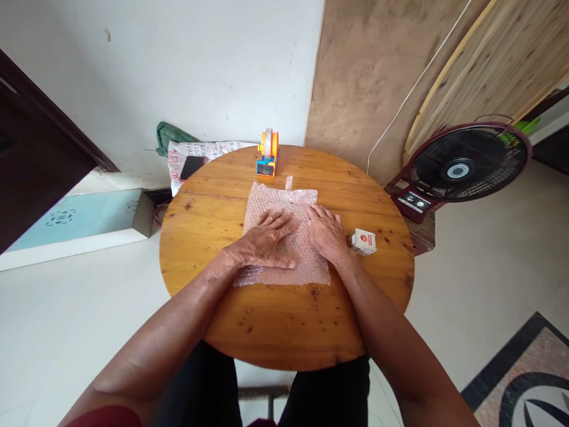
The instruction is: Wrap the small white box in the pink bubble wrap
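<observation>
A sheet of clear bubble wrap lies flat on the middle of a round wooden table. My left hand rests palm down on the sheet, fingers spread and pointing right. My right hand presses flat on the sheet's right edge. Neither hand grips anything. A small red and white box sits on the table just right of my right hand. At the table's far edge stands an orange and blue tape dispenser, and a short strip of tape lies at the sheet's far edge.
A dark red floor fan stands to the right of the table. Behind the table, a printed bag and a green bundle lean at the white wall. Wooden boards lean at the back right. A patterned mat lies at lower right.
</observation>
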A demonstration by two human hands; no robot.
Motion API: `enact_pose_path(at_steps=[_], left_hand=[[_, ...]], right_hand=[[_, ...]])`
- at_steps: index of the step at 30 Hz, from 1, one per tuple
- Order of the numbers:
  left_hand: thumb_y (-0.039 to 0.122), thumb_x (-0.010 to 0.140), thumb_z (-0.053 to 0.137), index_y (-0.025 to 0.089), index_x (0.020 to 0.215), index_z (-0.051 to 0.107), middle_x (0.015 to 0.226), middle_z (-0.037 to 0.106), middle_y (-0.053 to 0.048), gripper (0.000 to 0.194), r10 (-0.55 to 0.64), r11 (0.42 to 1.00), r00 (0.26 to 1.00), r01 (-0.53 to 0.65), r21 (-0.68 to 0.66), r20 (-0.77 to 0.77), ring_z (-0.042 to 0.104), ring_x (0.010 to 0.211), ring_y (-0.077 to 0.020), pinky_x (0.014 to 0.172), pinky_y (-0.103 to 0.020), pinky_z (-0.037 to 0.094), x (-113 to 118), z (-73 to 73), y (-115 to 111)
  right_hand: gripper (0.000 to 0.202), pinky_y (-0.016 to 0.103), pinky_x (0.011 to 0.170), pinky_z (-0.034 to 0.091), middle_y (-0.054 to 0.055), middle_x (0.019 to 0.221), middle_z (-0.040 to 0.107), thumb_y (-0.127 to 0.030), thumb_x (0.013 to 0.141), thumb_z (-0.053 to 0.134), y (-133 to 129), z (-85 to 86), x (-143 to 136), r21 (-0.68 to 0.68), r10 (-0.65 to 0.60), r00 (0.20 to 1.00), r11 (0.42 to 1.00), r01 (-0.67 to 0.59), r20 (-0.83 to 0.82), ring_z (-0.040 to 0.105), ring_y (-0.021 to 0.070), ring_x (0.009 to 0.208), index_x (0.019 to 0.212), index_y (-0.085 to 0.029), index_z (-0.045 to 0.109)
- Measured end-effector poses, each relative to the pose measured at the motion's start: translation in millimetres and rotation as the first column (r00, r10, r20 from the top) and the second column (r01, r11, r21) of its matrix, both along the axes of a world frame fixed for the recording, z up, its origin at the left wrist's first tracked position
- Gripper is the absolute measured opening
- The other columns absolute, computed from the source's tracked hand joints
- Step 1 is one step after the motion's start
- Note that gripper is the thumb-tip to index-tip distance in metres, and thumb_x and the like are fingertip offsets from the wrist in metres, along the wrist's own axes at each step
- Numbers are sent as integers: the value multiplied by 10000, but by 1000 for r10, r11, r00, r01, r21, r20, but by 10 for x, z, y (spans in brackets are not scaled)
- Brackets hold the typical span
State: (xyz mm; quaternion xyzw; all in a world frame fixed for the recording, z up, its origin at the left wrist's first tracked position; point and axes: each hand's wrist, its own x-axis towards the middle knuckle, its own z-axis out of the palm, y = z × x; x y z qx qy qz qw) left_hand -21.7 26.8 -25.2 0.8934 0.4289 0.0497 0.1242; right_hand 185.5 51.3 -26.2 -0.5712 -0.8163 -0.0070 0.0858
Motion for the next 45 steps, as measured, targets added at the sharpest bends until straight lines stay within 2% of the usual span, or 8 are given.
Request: enact_pose_path(at_steps=[14, 25, 28, 31, 33, 35, 39, 45], left_hand=[[855, 672, 483, 218, 1524, 246, 1613, 136, -127, 1090, 1, 999, 1000, 0, -39, 8, 67, 1488, -337, 1186, -503, -1, 0, 46, -30], [836, 649, 536, 178, 1479, 347, 1564, 282, -155, 1075, 1, 1000, 999, -1, 12, 54, 148, 1466, -363, 1191, -521, 25, -3, -23, -15], [752, 664, 612, 171, 1386, 469, 1446, 443, -149, 938, 17, 999, 999, -19, 43, 50, 237, 1424, -374, 1193, -525, 76, 6, 4, -14], [536, 785, 613, 195, 1161, 603, 1292, 550, -104, 508, -43, 995, 998, 38, 90, 47, 357, 1350, -311, 1200, -486, 124, 2, 12, -26], [347, 882, 497, 216, 980, 625, 1157, 604, -66, 208, -74, 991, 997, 70, 111, 36, 457, 1243, -261, 1187, -484, 167, -25, -25, -33], [310, 851, 513, 224, 984, 609, 1101, 624, -59, 185, -61, 990, 997, 54, 131, 53, 485, 1201, -267, 1170, -508, 187, -74, -101, -4], [500, 712, 647, 193, 1414, 372, 1477, 410, -165, 815, -36, 987, 996, 24, 156, 77, 279, 1417, -347, 1179, -522, 132, -111, -202, 62], [722, 672, 613, 145, 1541, 132, 1580, 240, -166, 1148, 7, 1000, 998, -6, -7, 67, 128, 1480, -333, 1201, -489, 75, 20, 37, -51]], right_hand=[[453, 419, 1043, 309, 150, 1453, 464, -263, 961, 325, -51, 111, 26, 47, -43, 998, 998, 45, -36, 415, 285, 1293, 1355, -105, 485], [235, 410, 941, 380, 68, 1185, 635, -254, 907, 502, -324, 426, -34, 378, 225, 932, 920, -108, -283, 553, 236, 1027, 1024, -233, 705], [202, 369, 890, 434, 66, 1040, 668, -206, 898, 522, -437, 456, -138, 422, 448, 819, 860, -286, -358, 574, 201, 942, 1002, -207, 695], [193, 310, 890, 465, 59, 1029, 661, -150, 902, 496, -644, 478, -314, 345, 645, 680, 763, -547, -347, 573, 164, 938, 980, -184, 669], [196, 312, 918, 462, 54, 984, 648, -153, 922, 462, -749, 465, -430, 247, 696, 670, 718, -650, -260, 561, 167, 966, 930, -187, 655], [194, 320, 906, 469, 49, 962, 627, -156, 923, 451, -755, 426, -497, 159, 674, 716, 738, -655, -180, 553, 177, 969, 926, -195, 641], [180, 339, 857, 497, 104, 1113, 596, -208, 927, 443, -639, 419, -396, -46, 414, 901, 905, -423, -129, 554, 217, 1042, 994, -169, 605], [323, 338, 829, 459, 142, 1162, 632, -339, 954, 383, -508, 635, -93, -281, 79, 995, 955, -91, -56, 623, 236, 981, 1046, -156, 633]])
